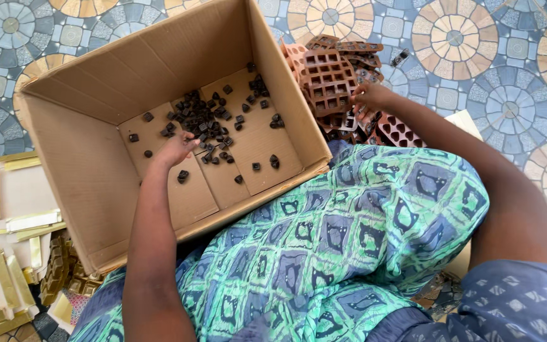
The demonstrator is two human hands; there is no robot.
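The left hand (173,149) was seen inside the open cardboard box (90,171), with its fingers drawn together over the heap of small dark chocolate pieces (205,123) on the box floor; whether a piece was actually pinched between the fingertips could not be told. The pieces were scattered across the box bottom, thickest near its middle, with a few strays lying well apart from the heap.

The right hand (367,96) was laid on the pile of reddish-brown moulding trays (330,76) stacked on the patterned floor (489,63) just beside the box's right wall; its fingers were curled against the edge of a tray, but a firm grip could not be confirmed. Gold-trimmed cardboard packaging (7,221) was seen at the left, near the box. A green patterned garment (349,234) covered the lap.

The tray pile appeared loosely and unevenly stacked, so it was judged that a tug on one tray could let the others slide or tumble across the floor. The box was tilted against the lap, and a shift of the knee could be expected to roll the pieces together into a corner.
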